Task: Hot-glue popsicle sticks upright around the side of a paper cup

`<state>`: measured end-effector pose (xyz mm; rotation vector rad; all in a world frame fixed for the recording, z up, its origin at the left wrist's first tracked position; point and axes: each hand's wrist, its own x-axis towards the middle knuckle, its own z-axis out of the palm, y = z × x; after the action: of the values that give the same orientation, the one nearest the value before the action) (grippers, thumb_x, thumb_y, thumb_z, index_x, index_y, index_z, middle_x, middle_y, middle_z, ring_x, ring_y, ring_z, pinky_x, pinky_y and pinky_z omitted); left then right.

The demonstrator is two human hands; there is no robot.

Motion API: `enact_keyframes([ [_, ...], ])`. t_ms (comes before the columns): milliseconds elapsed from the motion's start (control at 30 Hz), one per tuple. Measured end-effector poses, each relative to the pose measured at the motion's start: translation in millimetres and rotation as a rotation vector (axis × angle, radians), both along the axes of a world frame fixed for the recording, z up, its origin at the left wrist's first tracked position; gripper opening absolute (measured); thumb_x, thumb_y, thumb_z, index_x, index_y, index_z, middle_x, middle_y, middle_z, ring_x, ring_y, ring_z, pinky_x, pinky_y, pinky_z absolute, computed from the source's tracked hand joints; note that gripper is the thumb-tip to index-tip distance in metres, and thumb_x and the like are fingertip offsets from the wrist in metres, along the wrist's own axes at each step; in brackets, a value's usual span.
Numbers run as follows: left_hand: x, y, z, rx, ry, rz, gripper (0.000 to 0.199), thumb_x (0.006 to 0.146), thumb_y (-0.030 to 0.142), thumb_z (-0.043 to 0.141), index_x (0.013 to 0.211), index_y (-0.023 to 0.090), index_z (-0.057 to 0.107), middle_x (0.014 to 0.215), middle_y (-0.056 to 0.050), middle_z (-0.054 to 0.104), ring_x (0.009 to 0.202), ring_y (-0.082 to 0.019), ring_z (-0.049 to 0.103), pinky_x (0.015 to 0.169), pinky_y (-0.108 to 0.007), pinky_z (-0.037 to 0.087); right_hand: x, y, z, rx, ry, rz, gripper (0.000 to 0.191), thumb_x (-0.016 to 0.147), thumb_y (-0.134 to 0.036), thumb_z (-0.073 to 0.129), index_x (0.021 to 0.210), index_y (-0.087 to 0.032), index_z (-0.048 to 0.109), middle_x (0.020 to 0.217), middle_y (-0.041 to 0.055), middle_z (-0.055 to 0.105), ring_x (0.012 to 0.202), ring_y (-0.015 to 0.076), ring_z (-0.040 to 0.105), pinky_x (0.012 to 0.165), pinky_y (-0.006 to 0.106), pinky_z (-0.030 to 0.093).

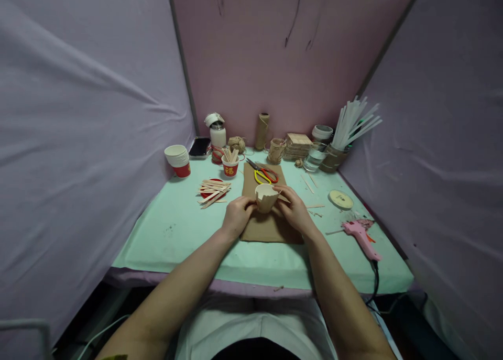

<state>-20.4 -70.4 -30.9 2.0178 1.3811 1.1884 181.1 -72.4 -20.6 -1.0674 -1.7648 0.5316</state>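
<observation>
A paper cup with wooden craft sticks around its side (265, 198) stands upright over a brown board (271, 231), its rim uneven. My left hand (238, 216) is closed on the cup's lower left side, thumb and fingers pressed against it. My right hand (293, 208) holds the right side, its fingers near the rim; a wooden stick shows beside them, and I cannot tell whether they grip it. Scissors with red and yellow handles (264, 174) lie on the board just behind the cup.
Loose craft sticks (214, 191) lie on a red dish at left, near stacked paper cups (178, 160) and a red cup of sticks (230, 166). At right are a pink glue gun (361, 238), a round lid (340, 199), a glass of water (314, 158) and glue sticks (352, 121).
</observation>
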Motion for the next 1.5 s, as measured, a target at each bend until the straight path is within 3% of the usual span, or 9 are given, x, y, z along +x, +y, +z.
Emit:
enact_keyframes([
  [900, 2, -4, 0.2, 0.048, 0.140, -0.021, 0.015, 0.084, 0.012, 0.059, 0.090, 0.020, 0.070, 0.089, -0.003, 0.073, 0.084, -0.017, 0.065, 0.079, -0.028, 0.049, -1, 0, -5.4, -0.035, 0.006, -0.028, 0.037, 0.081, -0.013, 0.052, 0.114, -0.024, 0.062, 0.124, 0.0082, 0.061, 0.117, 0.0213, 0.057, 0.104, 0.042, 0.044],
  [1167, 2, -3, 0.1, 0.058, 0.172, -0.028, 0.015, 0.085, 0.013, 0.058, 0.090, 0.021, 0.070, 0.088, -0.003, 0.073, 0.083, -0.017, 0.066, 0.078, -0.027, 0.050, 0, 2, -11.5, -0.056, 0.049, 0.002, 0.037, 0.081, -0.014, 0.051, 0.116, -0.024, 0.061, 0.123, 0.0078, 0.061, 0.111, 0.0213, 0.061, 0.099, 0.041, 0.050],
  [1500, 2, -2, 0.1, 0.050, 0.181, -0.027, 0.015, 0.085, 0.012, 0.058, 0.092, 0.020, 0.069, 0.090, -0.004, 0.073, 0.085, -0.018, 0.066, 0.079, -0.028, 0.050, -1, 0, -6.8, -0.061, 0.034, -0.008, 0.037, 0.081, -0.014, 0.052, 0.115, -0.024, 0.062, 0.123, 0.0076, 0.062, 0.115, 0.0211, 0.059, 0.102, 0.041, 0.047],
])
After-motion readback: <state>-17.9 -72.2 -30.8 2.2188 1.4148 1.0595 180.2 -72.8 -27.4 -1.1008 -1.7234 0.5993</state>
